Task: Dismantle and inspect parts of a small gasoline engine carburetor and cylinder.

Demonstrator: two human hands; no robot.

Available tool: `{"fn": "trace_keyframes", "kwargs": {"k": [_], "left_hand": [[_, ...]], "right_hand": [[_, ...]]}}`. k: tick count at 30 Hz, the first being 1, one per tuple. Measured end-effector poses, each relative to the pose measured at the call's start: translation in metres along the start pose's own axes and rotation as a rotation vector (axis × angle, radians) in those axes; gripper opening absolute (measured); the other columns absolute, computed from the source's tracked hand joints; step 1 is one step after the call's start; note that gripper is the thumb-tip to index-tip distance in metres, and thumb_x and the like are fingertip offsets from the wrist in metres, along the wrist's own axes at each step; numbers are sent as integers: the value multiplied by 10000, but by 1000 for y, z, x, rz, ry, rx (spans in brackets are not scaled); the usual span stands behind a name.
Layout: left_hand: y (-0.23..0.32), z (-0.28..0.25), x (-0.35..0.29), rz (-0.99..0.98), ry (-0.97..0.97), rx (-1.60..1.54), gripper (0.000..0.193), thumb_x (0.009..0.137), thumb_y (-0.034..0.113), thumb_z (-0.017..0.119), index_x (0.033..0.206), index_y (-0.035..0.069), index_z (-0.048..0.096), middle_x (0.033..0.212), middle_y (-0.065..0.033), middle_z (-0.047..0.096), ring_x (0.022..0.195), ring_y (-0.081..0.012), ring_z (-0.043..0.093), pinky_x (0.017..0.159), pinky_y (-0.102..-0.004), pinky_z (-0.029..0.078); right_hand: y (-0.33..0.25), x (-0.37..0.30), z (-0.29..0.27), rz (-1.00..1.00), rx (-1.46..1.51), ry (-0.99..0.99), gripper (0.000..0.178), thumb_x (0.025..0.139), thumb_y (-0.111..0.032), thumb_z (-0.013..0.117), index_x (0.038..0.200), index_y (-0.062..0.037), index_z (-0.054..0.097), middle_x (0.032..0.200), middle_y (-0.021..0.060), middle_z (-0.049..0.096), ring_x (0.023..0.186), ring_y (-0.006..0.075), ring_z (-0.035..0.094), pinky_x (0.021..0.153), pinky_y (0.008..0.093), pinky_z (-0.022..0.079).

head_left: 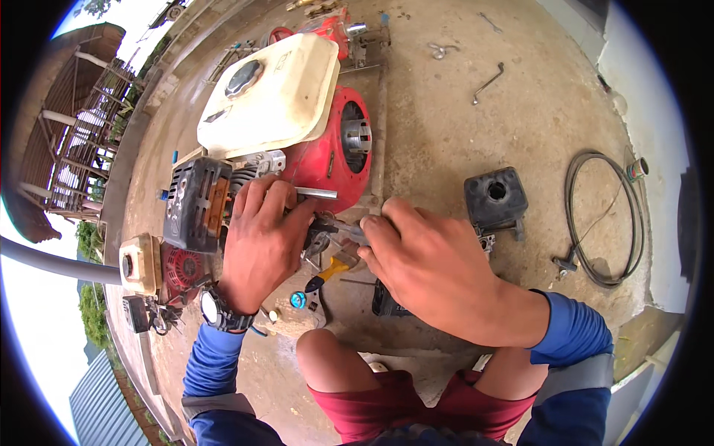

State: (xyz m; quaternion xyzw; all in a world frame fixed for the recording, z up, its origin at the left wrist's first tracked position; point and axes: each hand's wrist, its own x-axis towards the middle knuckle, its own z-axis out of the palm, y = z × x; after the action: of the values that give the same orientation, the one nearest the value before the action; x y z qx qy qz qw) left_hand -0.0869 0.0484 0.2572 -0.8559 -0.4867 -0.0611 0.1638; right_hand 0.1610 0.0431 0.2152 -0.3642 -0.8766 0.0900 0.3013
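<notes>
A small engine with a red housing and a cream fuel tank stands in front of me. My left hand is closed at its near side, fingers curled; what they grip is hidden. A short silver rod juts out beside its knuckles. My right hand is closed too, thumb and fingers pinching a dark grey metal piece of unclear kind between the hands. Just below, a paintbrush with a yellow and dark handle lies near a blue round cap.
A black box-shaped part with a round hole sits on the concrete floor to the right. Beyond it lie a coiled black hose and a bent wrench. A second small engine stands at left; red machinery is at the back.
</notes>
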Motion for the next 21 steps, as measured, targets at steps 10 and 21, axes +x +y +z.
{"fn": "trace_keyframes", "kwargs": {"k": [10,21], "left_hand": [[-11,-12,23,154,-169,223,211,856,161,702,1020,186,832,1506,-114,487,1433,-406,395,1268,-617,271],[-16,-11,34,281,-279,279,177,831,159,711,975,153,814,1564,-52,461,1518,-415,298,1302,-661,162]], "right_hand": [[-3,1,-3,-39,-65,-10,235,924,-196,740,906,-2,609,897,119,553,731,251,692,544,381,555],[-4,7,-5,-20,-54,14,237,907,-196,758,892,-6,618,890,116,573,729,256,706,542,390,557]]}}
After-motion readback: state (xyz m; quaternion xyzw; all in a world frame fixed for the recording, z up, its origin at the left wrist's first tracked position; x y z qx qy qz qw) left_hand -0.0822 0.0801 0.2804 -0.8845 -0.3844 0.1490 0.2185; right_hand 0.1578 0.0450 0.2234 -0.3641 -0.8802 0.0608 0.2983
